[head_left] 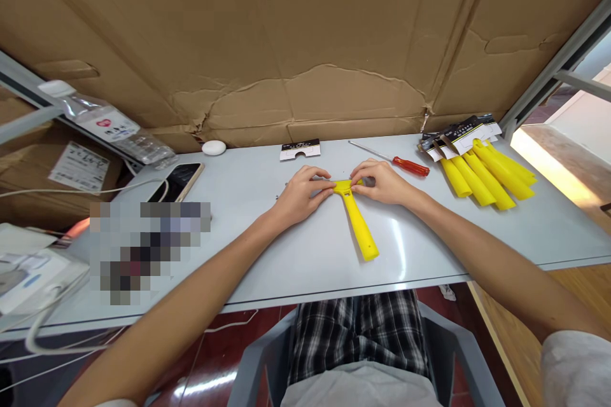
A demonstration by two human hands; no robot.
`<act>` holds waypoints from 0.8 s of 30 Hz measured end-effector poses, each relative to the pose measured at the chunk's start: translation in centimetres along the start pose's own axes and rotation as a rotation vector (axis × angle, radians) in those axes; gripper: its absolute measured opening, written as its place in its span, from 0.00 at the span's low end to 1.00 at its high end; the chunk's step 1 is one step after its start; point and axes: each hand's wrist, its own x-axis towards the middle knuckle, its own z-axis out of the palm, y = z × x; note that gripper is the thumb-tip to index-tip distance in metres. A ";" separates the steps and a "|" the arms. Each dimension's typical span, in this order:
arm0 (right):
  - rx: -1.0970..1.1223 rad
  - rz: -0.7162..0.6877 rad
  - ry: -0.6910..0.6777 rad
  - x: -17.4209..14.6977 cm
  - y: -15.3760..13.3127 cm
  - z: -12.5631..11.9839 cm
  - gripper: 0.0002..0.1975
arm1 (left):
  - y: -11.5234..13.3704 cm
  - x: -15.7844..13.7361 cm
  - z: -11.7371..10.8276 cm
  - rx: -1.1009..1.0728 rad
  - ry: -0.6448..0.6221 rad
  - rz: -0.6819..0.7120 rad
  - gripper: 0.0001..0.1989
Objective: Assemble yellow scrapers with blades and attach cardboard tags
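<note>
A yellow plastic scraper [358, 222] with a T-shaped head lies on the table, its hollow-looking handle pointing toward me. My left hand [305, 194] pinches the left end of the head between thumb and fingers. At the opposite end, my right hand [379, 181] has its fingers closed on the head. The fingertips hide both ends of it. Beyond my right hand rests a screwdriver [410, 166] with a red handle, and a black-and-white card [300, 150] lies behind my left hand. Small dark bits near my left hand are too small to name.
Several yellow scrapers [496, 178] with black-and-white cards are piled at the right. A phone [179, 182], a white oval object [214, 147] and a plastic bottle [114, 127] are on the left, near a white device with cables [41, 276]. Cardboard [305, 38] walls the back.
</note>
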 end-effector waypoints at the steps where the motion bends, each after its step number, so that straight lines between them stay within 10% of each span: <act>1: 0.003 0.000 -0.004 0.0 0.0 0.0 0.05 | 0.0 0.0 0.0 0.002 -0.002 0.000 0.13; 24: -0.043 -0.030 -0.015 -0.5 -0.9 -0.4 0.07 | -0.1 -0.2 0.2 -0.009 0.062 0.022 0.13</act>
